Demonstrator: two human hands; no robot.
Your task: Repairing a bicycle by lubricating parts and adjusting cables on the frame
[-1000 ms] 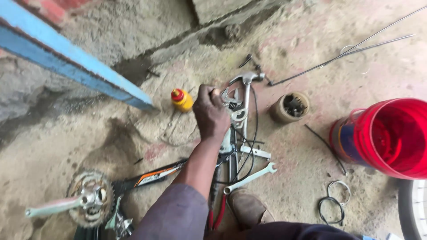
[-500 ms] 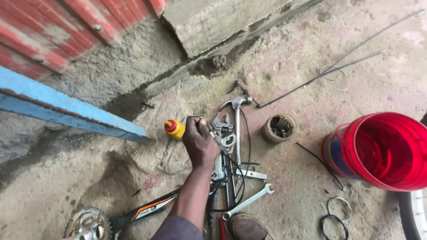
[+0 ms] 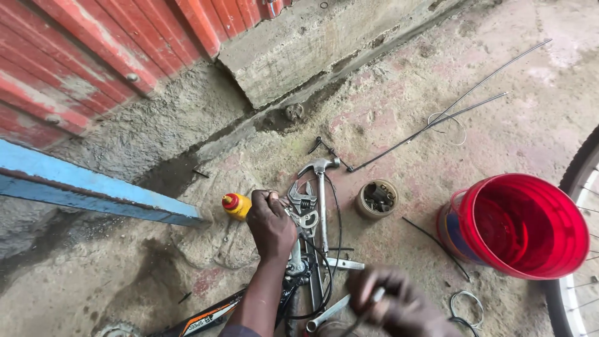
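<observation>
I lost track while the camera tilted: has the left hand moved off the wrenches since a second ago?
No. The left hand stays on the wrenches beside the yellow bottle.

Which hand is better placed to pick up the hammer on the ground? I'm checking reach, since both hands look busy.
Probably the left hand: it rests right beside the hammer and the wrenches. The right hand is lower in the frame, blurred, and seems to grip a thin tool already.

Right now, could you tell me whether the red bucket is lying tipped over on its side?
No, the red bucket stands upright on the ground with its open mouth facing up, right of the small round tin.
</observation>
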